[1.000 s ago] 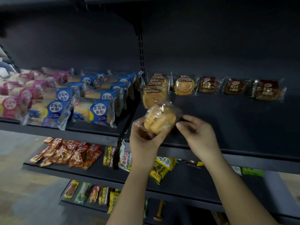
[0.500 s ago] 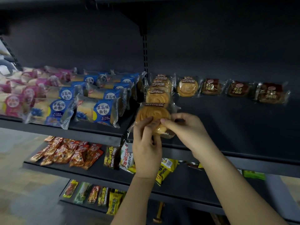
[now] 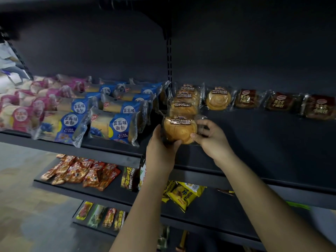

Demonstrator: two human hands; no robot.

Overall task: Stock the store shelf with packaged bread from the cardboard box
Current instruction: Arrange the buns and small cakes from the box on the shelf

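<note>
Gripping the bread packet (image 3: 180, 130), left hand (image 3: 161, 151) and right hand (image 3: 211, 140) have brought it label-up in front of the stack (image 3: 184, 104).

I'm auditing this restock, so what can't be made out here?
Head view only:
- Cardboard box: outside the frame.
- Round bread packet: underside hidden by the left hand and right hand; contact with the shelf unclear.
- Pink packets: blurred at the left edge, labels unreadable.
- Bottom-shelf snacks: too small to read.

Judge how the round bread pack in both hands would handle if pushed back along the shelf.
Probably light: left hand and right hand pinch the round bread pack at its edges. Its glossy wrapper likely slides on the shelf. The bread looks soft, so squeezing may dent it.
</note>
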